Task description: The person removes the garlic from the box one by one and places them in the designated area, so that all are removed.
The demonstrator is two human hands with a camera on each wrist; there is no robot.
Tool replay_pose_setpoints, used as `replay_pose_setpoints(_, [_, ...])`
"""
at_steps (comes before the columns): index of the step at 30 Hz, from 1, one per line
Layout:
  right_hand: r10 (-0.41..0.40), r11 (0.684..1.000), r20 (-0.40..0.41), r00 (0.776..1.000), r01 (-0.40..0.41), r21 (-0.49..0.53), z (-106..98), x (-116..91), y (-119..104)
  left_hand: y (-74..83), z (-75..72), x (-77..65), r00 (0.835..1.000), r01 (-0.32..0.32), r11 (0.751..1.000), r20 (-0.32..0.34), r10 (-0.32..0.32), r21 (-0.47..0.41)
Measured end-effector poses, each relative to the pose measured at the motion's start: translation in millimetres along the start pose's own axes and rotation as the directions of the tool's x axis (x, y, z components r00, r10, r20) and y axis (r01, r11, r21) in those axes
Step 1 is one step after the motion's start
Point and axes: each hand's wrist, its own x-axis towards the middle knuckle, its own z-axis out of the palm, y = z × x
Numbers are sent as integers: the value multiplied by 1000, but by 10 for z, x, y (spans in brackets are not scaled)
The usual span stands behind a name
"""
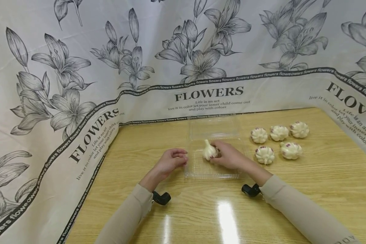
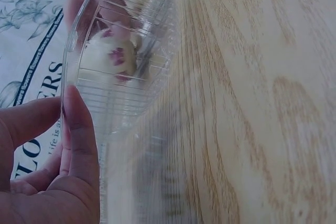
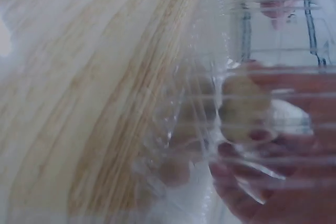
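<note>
A clear plastic clamshell container point(image 1: 198, 169) lies on the table with its lid point(image 1: 213, 127) folded back. Inside it is a garlic bulb point(image 1: 209, 150), pale with purple patches, its stem pointing away. My right hand point(image 1: 230, 156) reaches over the container's right side and grips this bulb between thumb and fingers. In the right wrist view the bulb point(image 3: 244, 108) and fingers show through the ribbed plastic wall. On the left, my left hand point(image 1: 170, 162) pinches the container's rim between thumb and forefinger; the left wrist view shows the rim point(image 2: 67, 72) between them.
Several garlic bulbs point(image 1: 264, 155) sit in two rows to the right of the container on the wooden table point(image 1: 134, 142). A flower-printed cloth point(image 1: 210, 98) hangs behind and along both sides. Black wrist devices point(image 1: 161, 198) are worn under both forearms.
</note>
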Motion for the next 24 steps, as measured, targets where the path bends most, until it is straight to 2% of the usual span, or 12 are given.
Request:
replay_pose_setpoints(8, [45, 992, 70, 997, -53, 111, -54, -26, 10, -3, -8, 11, 1000, 6, 1000, -16, -6, 11])
replay_pose_setpoints(20, [51, 995, 155, 987, -63, 74, -45, 6, -10, 11, 1, -1, 1000, 12, 1000, -11, -12, 15])
replay_pose_setpoints(24, [80, 992, 166, 983, -95, 84, -43, 19, -56, 11, 2, 0, 1000, 17, 1000, -9, -17, 15])
